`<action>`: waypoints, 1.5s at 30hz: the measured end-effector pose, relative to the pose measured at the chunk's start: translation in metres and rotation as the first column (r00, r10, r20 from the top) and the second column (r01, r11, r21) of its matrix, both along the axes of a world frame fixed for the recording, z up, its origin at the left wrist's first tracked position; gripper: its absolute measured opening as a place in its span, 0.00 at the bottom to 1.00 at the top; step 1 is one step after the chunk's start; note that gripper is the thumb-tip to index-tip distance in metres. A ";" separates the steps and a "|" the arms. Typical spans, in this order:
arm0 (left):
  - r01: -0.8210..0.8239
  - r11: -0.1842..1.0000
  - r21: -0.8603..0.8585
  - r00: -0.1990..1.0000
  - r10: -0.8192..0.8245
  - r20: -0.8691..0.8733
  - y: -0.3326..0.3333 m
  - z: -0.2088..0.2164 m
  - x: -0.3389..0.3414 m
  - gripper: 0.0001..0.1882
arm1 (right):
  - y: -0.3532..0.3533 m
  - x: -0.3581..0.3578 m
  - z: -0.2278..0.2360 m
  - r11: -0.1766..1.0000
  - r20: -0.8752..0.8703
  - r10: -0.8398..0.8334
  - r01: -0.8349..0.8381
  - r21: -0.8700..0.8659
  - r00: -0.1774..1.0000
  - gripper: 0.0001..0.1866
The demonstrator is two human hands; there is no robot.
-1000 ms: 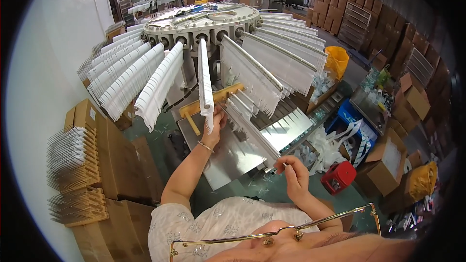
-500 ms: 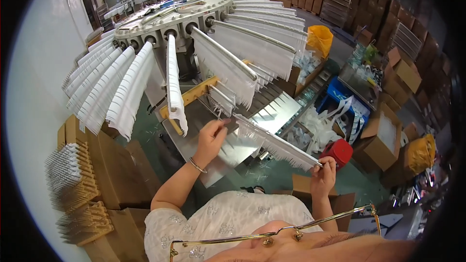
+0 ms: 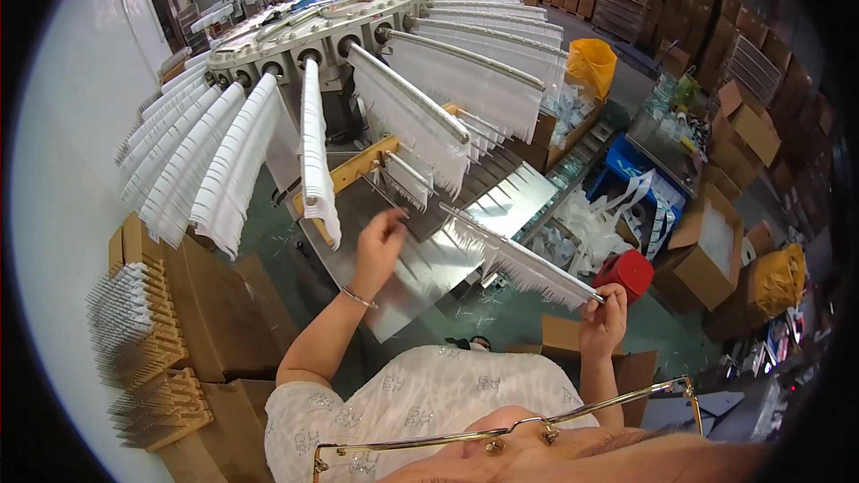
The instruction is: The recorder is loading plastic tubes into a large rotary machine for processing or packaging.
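Note:
A long metal rod hung with a fringe of thin white strips (image 3: 519, 261) stretches across in front of me. My right hand (image 3: 601, 322) grips its near end at the lower right. My left hand (image 3: 380, 246) is up by the short racks of white strips (image 3: 407, 181) over the slanted metal sheet (image 3: 429, 273), fingers curled; whether it holds anything is unclear. Behind stands a round metal carousel (image 3: 313, 22) with several rods of white strips (image 3: 465, 80) radiating outward.
Cardboard boxes (image 3: 215, 304) with stacked racks of strips (image 3: 134, 322) stand at my left. A yellow bag (image 3: 591, 63), a blue crate (image 3: 631, 174), a red object (image 3: 631, 270) and open cartons (image 3: 707, 250) crowd the right. Glasses frame (image 3: 501, 434) shows at the bottom.
The carousel has turned, its hanging rods shifting right. My right hand has pulled a fringed rod out toward the lower right; my left hand has moved from a hanging rod to the short racks.

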State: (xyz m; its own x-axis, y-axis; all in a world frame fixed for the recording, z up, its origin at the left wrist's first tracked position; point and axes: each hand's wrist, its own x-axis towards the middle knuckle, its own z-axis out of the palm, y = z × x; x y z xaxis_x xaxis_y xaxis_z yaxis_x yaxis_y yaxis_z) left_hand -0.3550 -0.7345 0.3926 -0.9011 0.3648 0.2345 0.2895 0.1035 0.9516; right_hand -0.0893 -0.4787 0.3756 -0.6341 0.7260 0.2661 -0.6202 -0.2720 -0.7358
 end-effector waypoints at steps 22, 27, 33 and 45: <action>0.503 0.833 0.229 0.862 -0.505 -0.056 0.145 0.026 0.034 0.11 | 0.146 0.017 0.013 0.960 0.241 -0.128 0.060 0.272 0.962 0.17; 0.499 0.846 0.191 0.866 -0.496 -0.066 0.190 0.030 0.027 0.11 | 0.195 0.004 0.022 0.945 0.254 -0.219 0.140 0.296 0.942 0.18; 0.414 0.900 0.135 0.904 -0.389 -0.174 0.263 0.025 0.020 0.11 | 0.311 -0.055 0.016 0.725 0.150 -0.417 0.228 0.650 0.897 0.15; -0.033 0.971 0.235 0.992 0.060 -0.107 0.478 0.027 -0.106 0.11 | 0.568 -0.295 0.047 0.849 0.252 -0.004 -0.130 0.512 0.968 0.17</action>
State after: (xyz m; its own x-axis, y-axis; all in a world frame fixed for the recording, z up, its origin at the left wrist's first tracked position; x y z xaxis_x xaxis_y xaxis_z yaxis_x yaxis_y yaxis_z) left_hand -0.4612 -0.2569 0.4196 -0.8788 0.2467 0.4085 0.3960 -0.1007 0.9127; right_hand -0.3842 0.0889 0.4223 -0.7651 0.4784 0.4309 -0.4062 0.1606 -0.8996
